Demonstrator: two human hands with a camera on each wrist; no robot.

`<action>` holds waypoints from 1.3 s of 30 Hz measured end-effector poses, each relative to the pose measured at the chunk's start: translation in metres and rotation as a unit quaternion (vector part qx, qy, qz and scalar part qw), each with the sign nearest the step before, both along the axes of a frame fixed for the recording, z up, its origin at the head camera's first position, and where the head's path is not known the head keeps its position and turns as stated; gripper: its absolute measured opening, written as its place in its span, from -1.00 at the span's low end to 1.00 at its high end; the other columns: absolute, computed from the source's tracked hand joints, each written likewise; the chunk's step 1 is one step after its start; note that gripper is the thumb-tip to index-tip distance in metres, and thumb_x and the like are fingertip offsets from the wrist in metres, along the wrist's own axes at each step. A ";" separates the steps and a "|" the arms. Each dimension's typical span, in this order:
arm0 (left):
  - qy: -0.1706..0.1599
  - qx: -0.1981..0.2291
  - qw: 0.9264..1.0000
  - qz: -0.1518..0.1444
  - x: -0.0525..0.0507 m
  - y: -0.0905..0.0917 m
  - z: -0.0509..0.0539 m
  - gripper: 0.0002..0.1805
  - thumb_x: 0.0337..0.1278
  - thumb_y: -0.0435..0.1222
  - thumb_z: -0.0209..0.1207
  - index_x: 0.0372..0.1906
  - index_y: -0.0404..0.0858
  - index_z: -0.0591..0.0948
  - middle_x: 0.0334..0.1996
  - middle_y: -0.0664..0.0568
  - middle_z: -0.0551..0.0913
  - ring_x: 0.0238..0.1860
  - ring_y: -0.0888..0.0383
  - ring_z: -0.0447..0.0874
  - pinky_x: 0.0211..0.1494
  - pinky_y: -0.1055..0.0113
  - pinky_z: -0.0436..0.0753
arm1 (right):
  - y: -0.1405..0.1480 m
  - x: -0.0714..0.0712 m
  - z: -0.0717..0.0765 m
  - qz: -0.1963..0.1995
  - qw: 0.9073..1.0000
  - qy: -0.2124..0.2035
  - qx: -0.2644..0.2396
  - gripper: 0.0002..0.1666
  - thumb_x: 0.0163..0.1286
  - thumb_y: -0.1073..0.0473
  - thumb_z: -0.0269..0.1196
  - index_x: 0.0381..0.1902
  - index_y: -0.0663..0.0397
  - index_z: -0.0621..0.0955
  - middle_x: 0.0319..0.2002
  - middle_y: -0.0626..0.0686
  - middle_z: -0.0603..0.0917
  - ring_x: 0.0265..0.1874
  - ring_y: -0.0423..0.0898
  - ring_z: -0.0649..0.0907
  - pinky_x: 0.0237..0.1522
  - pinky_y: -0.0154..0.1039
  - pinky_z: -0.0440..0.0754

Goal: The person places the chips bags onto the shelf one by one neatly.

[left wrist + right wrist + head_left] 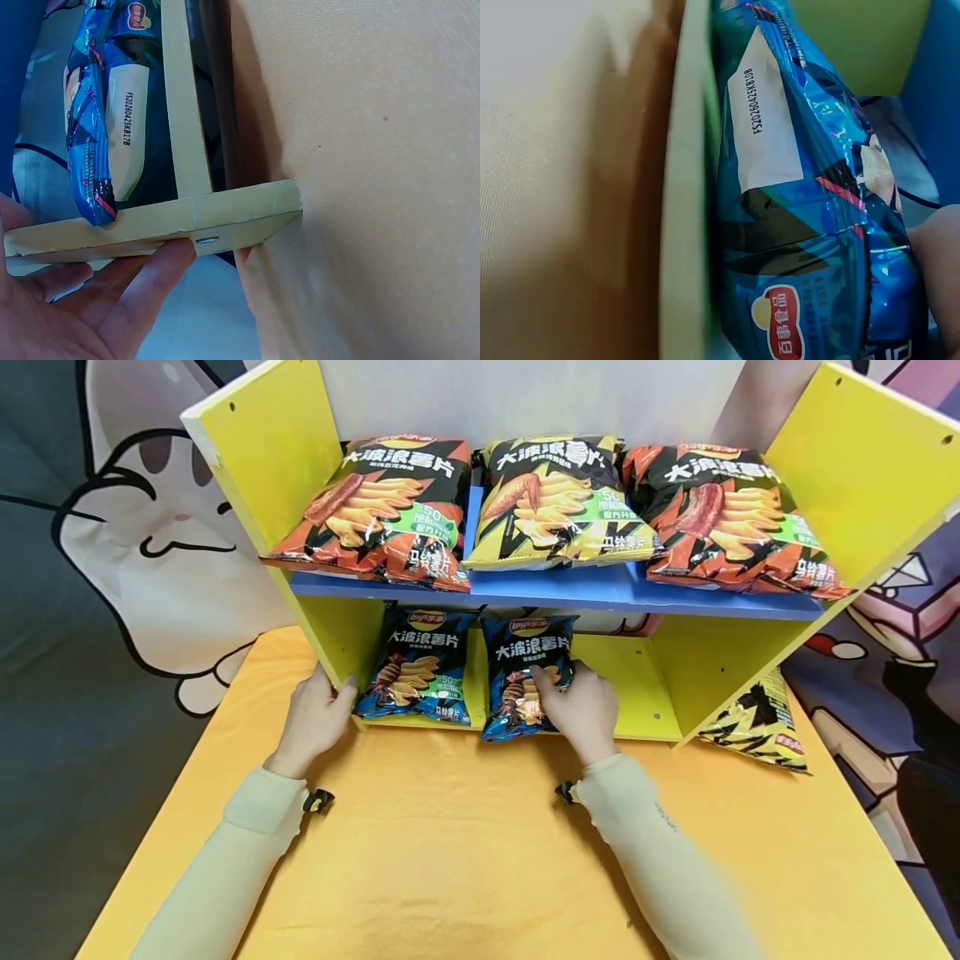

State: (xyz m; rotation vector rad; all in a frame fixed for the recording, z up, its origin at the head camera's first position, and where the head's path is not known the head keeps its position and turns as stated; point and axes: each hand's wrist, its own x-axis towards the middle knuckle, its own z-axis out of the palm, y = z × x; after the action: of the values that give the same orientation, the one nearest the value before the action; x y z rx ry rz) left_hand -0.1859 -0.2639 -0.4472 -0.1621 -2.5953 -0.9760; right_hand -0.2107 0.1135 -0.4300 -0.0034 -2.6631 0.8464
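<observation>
My right hand (pixel 587 706) grips the right side of a blue bag of potato chips (pixel 517 652) at the front of the lower shelf, thumb across its face. That bag (pixel 817 225) fills much of the right wrist view, standing by the pale front edge of the board. The left hand (pixel 316 717) holds the left side panel of the yellow and blue shelf (pixel 330 639) near its foot. In the left wrist view its fingers (pixel 154 289) lie along the panel's outer face. Another blue chip bag (pixel 420 647) stands just inside that panel, on the lower shelf.
On the blue upper board stand a red chip bag (pixel 375 510), a yellow one (pixel 558 510) and a second red bag (pixel 731 518). Another yellow bag (pixel 761 727) lies outside the right panel. An orange cloth (pixel 450 860) covers the table.
</observation>
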 end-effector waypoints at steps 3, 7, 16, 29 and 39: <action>0.001 -0.001 1.000 0.000 -0.001 0.000 -0.001 -0.59 0.56 -0.09 -0.08 0.22 -0.31 0.44 -0.22 -0.23 0.66 -0.23 -0.18 0.64 -0.13 -0.12 0.57 | -0.007 -0.004 -0.004 -0.018 0.999 -0.003 0.032 -0.13 0.41 -0.48 0.13 -0.08 0.31 0.66 -0.44 0.31 0.72 -0.50 0.29 0.71 -0.59 0.04 0.55; 0.002 0.000 1.000 0.000 -0.002 0.001 -0.001 -0.60 0.56 -0.09 -0.07 0.18 -0.30 0.45 -0.27 -0.20 0.64 -0.27 -0.16 0.62 -0.15 -0.07 0.56 | -0.013 -0.007 -0.010 -0.043 0.998 -0.002 0.055 -0.10 0.43 -0.51 0.08 -0.05 0.32 0.62 -0.48 0.31 0.69 -0.55 0.30 0.70 -0.60 0.09 0.57; -0.007 0.005 1.000 0.001 0.001 0.002 0.000 -0.57 0.56 -0.08 -0.09 0.23 -0.31 0.44 -0.20 -0.23 0.67 -0.21 -0.18 0.65 -0.11 -0.13 0.57 | -0.019 -0.013 -0.016 -0.065 0.994 -0.032 0.079 0.06 0.47 -0.57 -0.12 0.16 0.40 0.51 -0.19 0.38 0.70 -0.39 0.36 0.72 -0.44 0.19 0.67; 0.001 0.000 1.000 0.004 0.000 0.000 -0.002 -0.56 0.56 -0.07 -0.08 0.23 -0.33 0.43 -0.22 -0.27 0.67 -0.21 -0.23 0.66 -0.10 -0.17 0.57 | -0.018 -0.014 -0.012 -0.040 0.993 -0.069 0.083 0.12 0.48 -0.57 -0.18 0.29 0.43 0.44 -0.03 0.42 0.67 -0.25 0.40 0.73 -0.36 0.23 0.67; 0.007 -0.002 1.000 0.001 0.000 -0.001 0.000 -0.57 0.56 -0.09 -0.07 0.23 -0.33 0.44 -0.27 -0.23 0.65 -0.27 -0.18 0.63 -0.15 -0.11 0.56 | -0.009 -0.011 -0.006 -0.021 0.991 -0.070 0.109 0.11 0.47 -0.59 -0.22 0.28 0.37 0.46 -0.03 0.37 0.66 -0.25 0.38 0.72 -0.34 0.23 0.66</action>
State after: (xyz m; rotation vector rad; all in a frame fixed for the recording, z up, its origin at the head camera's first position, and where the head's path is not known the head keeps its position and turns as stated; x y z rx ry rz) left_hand -0.1859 -0.2645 -0.4473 -0.1660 -2.5837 -0.9653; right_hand -0.2220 0.1044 -0.4365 -0.0663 -2.8623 0.5576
